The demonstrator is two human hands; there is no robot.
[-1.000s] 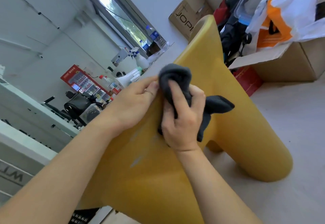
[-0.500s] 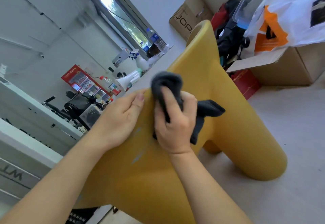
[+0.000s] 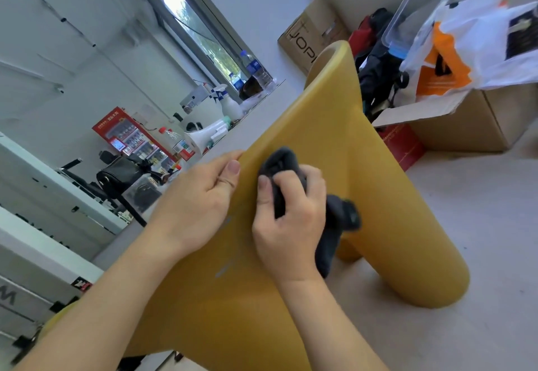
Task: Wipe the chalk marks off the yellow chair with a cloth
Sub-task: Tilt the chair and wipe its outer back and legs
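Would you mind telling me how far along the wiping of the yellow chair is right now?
Done: the upper part of the yellow chair, beyond the cloth, shows no marks. In hand: the right hand grips the dark cloth and presses it on the chair, while the left hand holds the chair's edge. Left: pale chalk streaks nearer the person, not yet wiped.

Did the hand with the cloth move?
Yes. The right hand slid the dark cloth down the yellow chair, toward the person and nearer the pale chalk streak.
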